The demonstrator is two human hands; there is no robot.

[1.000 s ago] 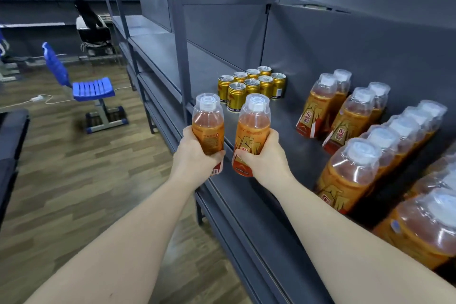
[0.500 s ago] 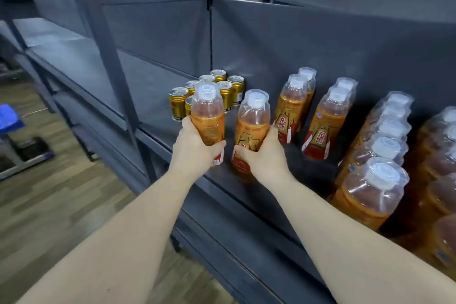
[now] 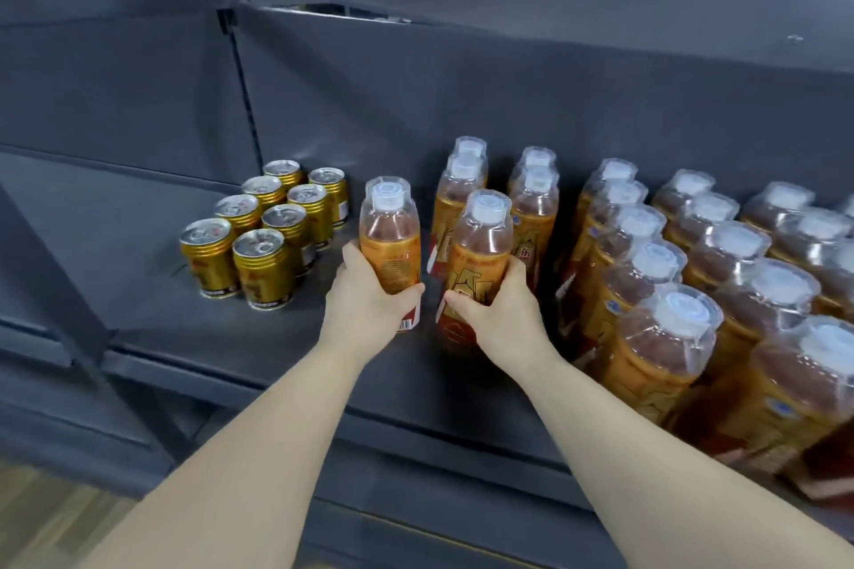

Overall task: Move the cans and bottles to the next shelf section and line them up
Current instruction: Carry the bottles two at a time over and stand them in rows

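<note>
I had left hand (image 3: 365, 305) curled round one white-capped clear plastic orange-drink bottle (image 3: 390, 245), right hand (image 3: 499, 314) round a second bottle (image 3: 480, 245), both upright at the dark grey shelf (image 3: 138, 254) beside eight gold metal cans (image 3: 264, 273).

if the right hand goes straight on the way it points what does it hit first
Probably the standing bottles just behind: the bottle that the right hand holds would touch them well before the back panel. Depth between them is unclear.
</note>
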